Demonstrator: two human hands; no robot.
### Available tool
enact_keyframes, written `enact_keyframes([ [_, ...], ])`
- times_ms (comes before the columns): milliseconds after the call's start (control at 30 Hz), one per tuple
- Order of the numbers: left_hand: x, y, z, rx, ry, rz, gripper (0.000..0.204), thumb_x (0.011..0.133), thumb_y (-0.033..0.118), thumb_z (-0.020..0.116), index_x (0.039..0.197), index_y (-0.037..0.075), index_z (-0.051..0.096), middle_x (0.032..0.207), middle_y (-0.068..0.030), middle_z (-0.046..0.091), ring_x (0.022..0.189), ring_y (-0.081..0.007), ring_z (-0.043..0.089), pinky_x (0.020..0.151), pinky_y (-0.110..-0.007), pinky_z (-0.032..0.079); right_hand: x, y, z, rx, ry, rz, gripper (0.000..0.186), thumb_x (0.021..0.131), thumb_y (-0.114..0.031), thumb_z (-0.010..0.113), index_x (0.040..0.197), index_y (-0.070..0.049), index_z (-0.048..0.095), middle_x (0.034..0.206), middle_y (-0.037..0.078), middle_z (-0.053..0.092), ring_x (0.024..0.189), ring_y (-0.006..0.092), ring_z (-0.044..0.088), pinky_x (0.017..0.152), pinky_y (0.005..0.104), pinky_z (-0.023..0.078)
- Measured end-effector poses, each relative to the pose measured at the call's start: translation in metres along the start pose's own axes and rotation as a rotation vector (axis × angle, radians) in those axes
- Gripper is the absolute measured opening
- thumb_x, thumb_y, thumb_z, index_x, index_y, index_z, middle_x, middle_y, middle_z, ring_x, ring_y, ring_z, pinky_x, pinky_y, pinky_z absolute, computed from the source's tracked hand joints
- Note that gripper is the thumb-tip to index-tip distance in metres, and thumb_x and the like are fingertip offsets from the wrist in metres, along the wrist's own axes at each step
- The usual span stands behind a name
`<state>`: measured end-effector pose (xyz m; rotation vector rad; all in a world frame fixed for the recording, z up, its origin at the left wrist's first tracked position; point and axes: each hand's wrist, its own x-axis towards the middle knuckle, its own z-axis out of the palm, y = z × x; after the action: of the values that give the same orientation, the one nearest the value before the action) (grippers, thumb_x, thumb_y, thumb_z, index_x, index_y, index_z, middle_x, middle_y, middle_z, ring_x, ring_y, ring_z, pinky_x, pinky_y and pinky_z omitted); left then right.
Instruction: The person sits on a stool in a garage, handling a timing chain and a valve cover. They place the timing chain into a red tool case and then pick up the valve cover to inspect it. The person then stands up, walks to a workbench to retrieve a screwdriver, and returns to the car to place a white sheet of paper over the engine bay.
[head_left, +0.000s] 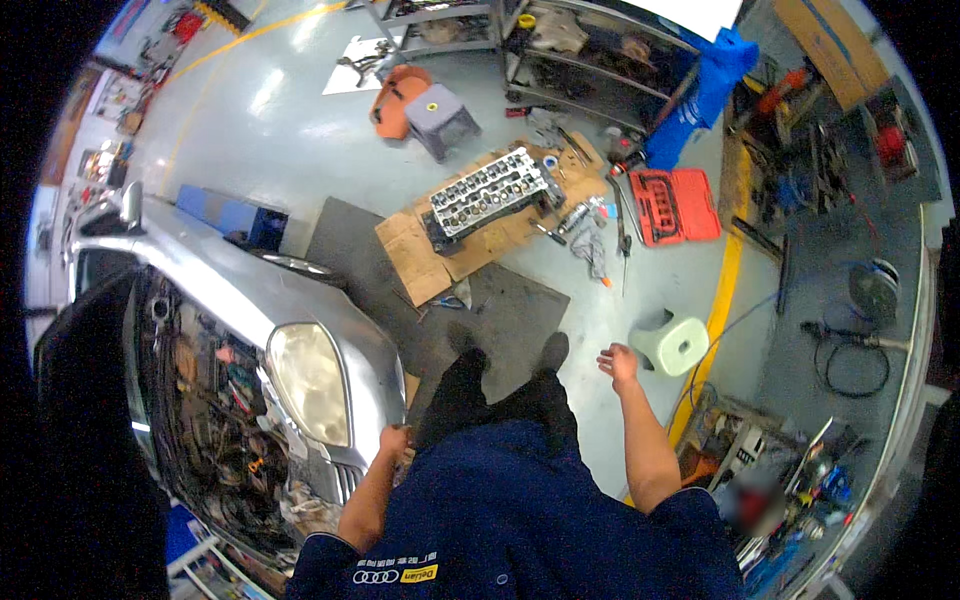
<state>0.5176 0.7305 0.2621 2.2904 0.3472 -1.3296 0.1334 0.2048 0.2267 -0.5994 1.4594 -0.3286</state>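
Standing between the silver car and the pale green stool, I'd say doing this bit well is mostly footing and clearance. The stool's on the floor just beyond your right hand, whose fingers look loosely spread with nothing in them. If you shift it, I'd take it by the seat edge, not the hole. Left hand is down right by the car's front corner, fingers curled; can't tell if they're pinching something or touching the bodywork, so mind that edge and the headlight. Look before stepping forward: small hand tools lie on the dark mat ahead of your feet, and past them the cylinder head sits on cardboard. Open red tool case and loose bits crowd the front right, and there's a blue cable near the yellow line, an easy trip, imo.
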Motion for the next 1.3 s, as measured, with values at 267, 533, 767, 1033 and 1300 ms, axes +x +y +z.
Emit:
enact_keyframes([
  [267,0.127,0.122,-0.009,0.039,-0.047,0.258,0.022,0.089,0.019,0.063,0.090,-0.002,0.071,0.073,-0.0092,0.069,0.065,-0.0189,0.065,0.062,-0.033,0.052,-0.032,0.036,0.044,-0.105,0.150,0.029,0.036,0.096,-0.016,0.054,0.128,0.001,0.053,0.103,0.017,0.069,0.082,0.0262,0.071,0.069,0.0349,0.058],
  [533,0.356,0.164,0.060,0.387,0.182,0.218,0.038,0.086,0.028,0.064,0.106,-0.004,0.068,0.095,-0.0222,0.071,0.092,-0.0352,0.069,0.083,-0.043,0.052,0.171,0.239,0.226,-0.736,-0.200,0.004,0.030,0.093,-0.014,0.066,0.120,0.000,0.059,0.098,0.012,0.069,0.079,0.0203,0.068,0.067,0.0333,0.056],
  [767,0.578,0.165,0.122,1.168,0.226,0.516,0.055,0.080,0.006,0.069,0.133,0.003,0.052,0.138,-0.0193,0.049,0.128,-0.0388,0.047,0.106,-0.047,0.044,0.419,0.403,0.401,-0.748,0.124,-0.050,0.043,0.082,-0.030,0.081,0.105,0.000,0.060,0.092,0.014,0.068,0.083,0.0321,0.064,0.079,0.0420,0.052],
  [1033,0.721,0.087,0.062,1.411,0.206,1.096,0.036,0.092,0.010,0.053,0.127,0.004,0.059,0.136,-0.0195,0.055,0.126,-0.0414,0.050,0.111,-0.049,0.037,0.452,0.439,0.444,-0.738,0.406,-0.354,0.042,0.079,-0.030,0.083,0.101,-0.004,0.057,0.093,0.013,0.059,0.088,0.0318,0.058,0.077,0.0446,0.046],
  [1300,0.726,0.057,0.036,1.668,0.110,0.876,0.038,0.088,0.016,0.052,0.122,0.002,0.063,0.130,-0.0197,0.060,0.120,-0.0401,0.056,0.109,-0.053,0.040,0.417,0.438,0.387,-1.148,-0.222,-0.925,0.024,0.086,-0.013,0.065,0.110,-0.006,0.064,0.105,0.013,0.060,0.108,0.0318,0.056,0.090,0.0444,0.046],
])
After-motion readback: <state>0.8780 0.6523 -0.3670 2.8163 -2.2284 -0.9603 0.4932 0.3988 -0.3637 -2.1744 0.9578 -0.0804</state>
